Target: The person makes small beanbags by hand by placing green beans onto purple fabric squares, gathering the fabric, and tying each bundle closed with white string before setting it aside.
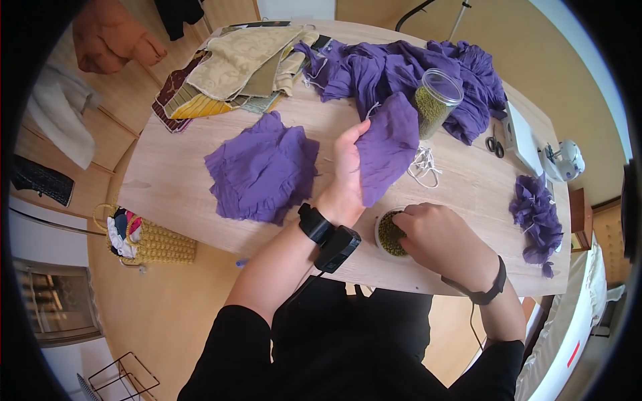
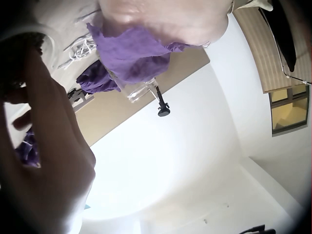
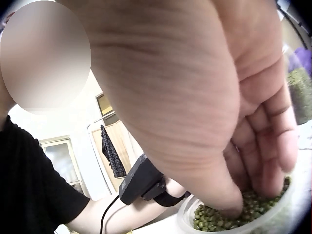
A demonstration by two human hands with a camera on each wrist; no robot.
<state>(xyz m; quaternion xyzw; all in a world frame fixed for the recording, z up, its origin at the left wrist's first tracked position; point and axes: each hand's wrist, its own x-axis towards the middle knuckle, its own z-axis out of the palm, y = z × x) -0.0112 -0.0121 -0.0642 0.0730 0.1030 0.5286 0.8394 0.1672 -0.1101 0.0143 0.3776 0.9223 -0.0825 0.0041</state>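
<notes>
My left hand [image 1: 344,170] holds up a piece of purple cloth [image 1: 390,148], its thumb at the cloth's edge and its fingers mostly hidden by the fabric. In the left wrist view the cloth [image 2: 134,53] hangs beside that hand. My right hand [image 1: 441,237] reaches into a small white tub of green mung beans [image 1: 389,235] at the table's front edge. The right wrist view has its thumb and bent fingers dipped among the beans [image 3: 214,218], fingertips partly buried. Behind the held cloth stands a clear jar of mung beans [image 1: 431,110].
A stack of purple cloth pieces [image 1: 264,167] lies left on the table, patterned fabrics [image 1: 241,63] behind it. A purple heap [image 1: 381,67] covers the back. White cord [image 1: 424,167], black scissors [image 1: 495,144], a small sewing machine [image 1: 565,160] and gathered purple cloth [image 1: 537,217] are rightward.
</notes>
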